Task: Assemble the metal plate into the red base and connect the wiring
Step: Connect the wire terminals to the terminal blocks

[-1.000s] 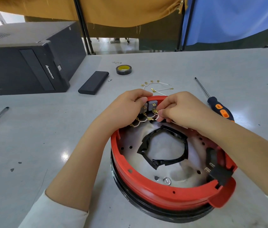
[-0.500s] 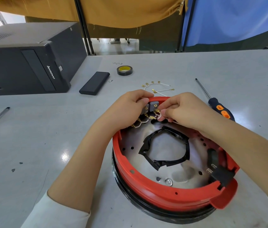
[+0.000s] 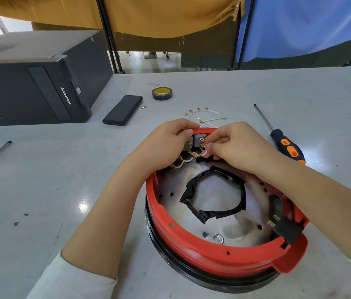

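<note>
The red base is seen nearest, seated on a black ring on the grey table, its tab and a black connector block at the near right. The metal plate is laid inside the base, with a loop of black tape around its middle and a screw head close to the near rim. At the far rim of the base, a grey switch block is steadied by the left hand, whose fingers are curled round it from the left. A white wire with a brass terminal is pinched between the thumb and fingers of the right hand, just beside the block's lower terminals; whether the terminal is seated cannot be told. More brass-tipped wire links are draped below the left hand over the plate. Just beyond the base, loose spare wires are spread on the table. A screwdriver is laid to the right, a black slab and a tape roll farther off, and a black computer case at the far left.
</note>
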Demonstrator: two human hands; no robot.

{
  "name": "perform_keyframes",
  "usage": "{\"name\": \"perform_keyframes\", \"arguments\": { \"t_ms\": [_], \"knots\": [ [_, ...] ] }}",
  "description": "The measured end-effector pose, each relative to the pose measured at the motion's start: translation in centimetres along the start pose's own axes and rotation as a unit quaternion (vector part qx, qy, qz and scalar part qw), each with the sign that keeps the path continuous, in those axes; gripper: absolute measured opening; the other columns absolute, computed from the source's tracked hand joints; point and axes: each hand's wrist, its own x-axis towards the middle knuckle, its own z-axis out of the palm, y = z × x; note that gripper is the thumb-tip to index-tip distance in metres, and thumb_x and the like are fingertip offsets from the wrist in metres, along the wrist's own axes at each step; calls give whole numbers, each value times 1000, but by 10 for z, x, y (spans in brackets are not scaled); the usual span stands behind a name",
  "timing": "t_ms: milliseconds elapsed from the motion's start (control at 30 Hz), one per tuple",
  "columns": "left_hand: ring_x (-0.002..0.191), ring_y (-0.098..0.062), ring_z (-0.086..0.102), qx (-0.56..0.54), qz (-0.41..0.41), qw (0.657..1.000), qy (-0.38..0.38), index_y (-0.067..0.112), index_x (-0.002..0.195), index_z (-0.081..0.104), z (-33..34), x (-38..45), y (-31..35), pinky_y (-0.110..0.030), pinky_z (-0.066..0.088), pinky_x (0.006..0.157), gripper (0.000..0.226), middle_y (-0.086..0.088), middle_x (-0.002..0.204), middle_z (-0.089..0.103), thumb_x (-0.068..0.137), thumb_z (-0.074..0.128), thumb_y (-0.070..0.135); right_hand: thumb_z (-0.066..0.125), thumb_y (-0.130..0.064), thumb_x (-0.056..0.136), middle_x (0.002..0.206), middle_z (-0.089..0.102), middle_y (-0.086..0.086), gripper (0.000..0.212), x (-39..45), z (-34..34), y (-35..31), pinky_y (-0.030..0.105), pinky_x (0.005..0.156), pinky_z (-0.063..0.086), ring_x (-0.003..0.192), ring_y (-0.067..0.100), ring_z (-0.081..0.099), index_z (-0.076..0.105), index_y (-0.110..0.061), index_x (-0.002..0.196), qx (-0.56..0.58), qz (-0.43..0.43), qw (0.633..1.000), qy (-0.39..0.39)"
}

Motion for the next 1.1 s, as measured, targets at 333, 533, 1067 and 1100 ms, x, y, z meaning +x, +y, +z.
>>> {"name": "perform_keyframes", "arguments": {
  "t_ms": [333,533,1067,1100],
  "knots": [
    [76,0,58,-11,3,1000,0,29,120,63,2,2,-3,-5,43,53,28,10,100,66,103,42,19,59,-10,78,74,68,-8,21,-8,5,-2,8,56,39,68,4,59,70,-26,85,-128,-66,988,60],
    [60,12,59,-18,4,1000,-3,30,116,61,2,2,-3,-4,43,52,25,13,93,64,103,43,18,63,-13,77,64,61,-15,17,-8,5,-2,3,54,38,59,-3,53,72,-26,84,-141,-76,984,82],
    [49,6,53,-3,-1,1000,-2,26,121,63,2,3,-1,-7,38,43,29,3,91,69,103,43,17,65,-19,76,67,64,-9,12,-8,7,-2,12,56,36,67,8,56,65,-26,68,-206,-92,970,89],
    [54,4,54,-2,-5,1000,-3,27,121,63,1,3,-1,-7,40,46,29,0,98,71,103,43,18,65,-19,77,67,63,-10,12,-8,7,-2,13,56,36,67,9,56,65,-26,68,-209,-94,969,90]
  ]
}}
